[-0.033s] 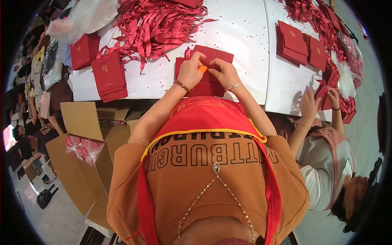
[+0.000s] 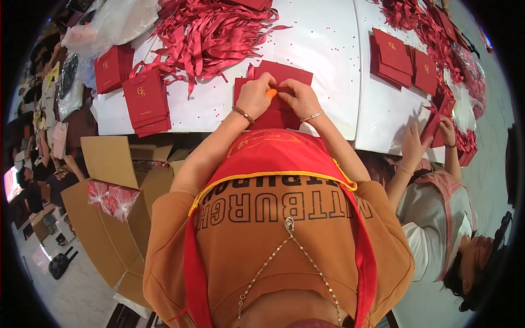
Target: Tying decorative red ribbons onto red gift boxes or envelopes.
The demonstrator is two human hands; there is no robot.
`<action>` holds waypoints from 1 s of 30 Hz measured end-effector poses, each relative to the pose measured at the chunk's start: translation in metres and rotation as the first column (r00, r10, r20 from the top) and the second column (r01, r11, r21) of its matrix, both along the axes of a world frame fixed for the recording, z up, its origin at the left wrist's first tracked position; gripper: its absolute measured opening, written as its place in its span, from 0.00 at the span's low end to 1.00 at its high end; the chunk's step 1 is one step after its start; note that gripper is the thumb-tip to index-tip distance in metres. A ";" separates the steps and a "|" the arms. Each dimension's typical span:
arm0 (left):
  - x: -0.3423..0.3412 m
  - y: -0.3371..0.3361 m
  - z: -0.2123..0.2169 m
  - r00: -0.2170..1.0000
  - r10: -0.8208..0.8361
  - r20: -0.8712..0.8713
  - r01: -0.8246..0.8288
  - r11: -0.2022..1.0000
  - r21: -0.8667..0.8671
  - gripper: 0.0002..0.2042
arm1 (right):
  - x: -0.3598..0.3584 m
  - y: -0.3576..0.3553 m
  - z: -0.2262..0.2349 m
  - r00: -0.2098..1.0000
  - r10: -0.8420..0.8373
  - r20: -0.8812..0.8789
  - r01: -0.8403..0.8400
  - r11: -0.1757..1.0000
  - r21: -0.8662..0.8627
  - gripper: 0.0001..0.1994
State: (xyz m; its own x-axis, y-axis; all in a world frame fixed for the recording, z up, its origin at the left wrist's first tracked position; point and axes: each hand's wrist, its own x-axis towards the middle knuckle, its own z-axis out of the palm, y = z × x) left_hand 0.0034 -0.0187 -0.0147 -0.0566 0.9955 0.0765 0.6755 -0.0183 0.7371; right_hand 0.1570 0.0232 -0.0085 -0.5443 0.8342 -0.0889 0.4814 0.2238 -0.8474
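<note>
Hands (image 2: 278,97) hide envelope (image 2: 284,74) (partly).

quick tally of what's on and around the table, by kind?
Stacks of red bags: 4 (nearest)
Ribbon piles: 2 (nearest)
Cardboard boxes: 1
Orange tools: 1, between left hand and right hand
Total: 8

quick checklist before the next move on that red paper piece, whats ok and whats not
1. Both hands on the piece: left hand and right hand rest on the flat red paper piece: ok.
2. Piece lies flat on the white table: ok.
3. Small orange tool sits between the fingertips: ok; which hand has it in its grip: cannot tell.
4. Ribbon pile lies apart from the piece: ok.
5. Stack of finished red folders stands apart at the left: ok.
</note>
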 end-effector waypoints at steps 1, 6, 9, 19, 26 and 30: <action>-0.005 0.001 0.004 0.998 -0.044 -0.048 0.041 0.996 -0.075 0.06 | 0.001 -0.002 -0.004 0.999 0.011 -0.053 -0.009 0.999 0.031 0.10; -0.037 0.024 0.043 0.882 -0.360 -0.304 0.317 0.931 -0.183 0.08 | -0.007 -0.010 0.001 0.992 0.059 -0.112 -0.035 0.978 0.204 0.08; -0.060 0.042 0.034 0.858 -0.225 0.462 0.479 0.677 -0.559 0.10 | -0.009 -0.012 0.002 0.992 0.082 -0.097 -0.055 0.965 0.256 0.08; -0.060 0.072 0.044 0.792 -0.519 0.322 0.578 0.463 -0.672 0.11 | -0.014 -0.011 0.011 0.982 0.166 -0.089 -0.124 0.927 0.354 0.07; -0.042 0.052 0.030 0.912 -0.341 0.229 0.411 0.744 -0.527 0.10 | -0.012 -0.012 0.006 0.987 0.121 -0.103 -0.081 0.940 0.330 0.07; -0.041 0.047 0.023 0.965 -0.182 0.190 0.246 0.878 -0.411 0.10 | -0.012 -0.012 0.007 0.984 0.113 -0.140 -0.069 0.955 0.287 0.07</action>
State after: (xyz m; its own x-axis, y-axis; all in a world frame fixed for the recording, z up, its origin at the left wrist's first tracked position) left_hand -0.0380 0.0284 0.0079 0.1835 0.9179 -0.3518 0.5793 0.1882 0.7931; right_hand 0.1454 0.0115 -0.0017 -0.6079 0.7595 0.2318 0.3171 0.4998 -0.8060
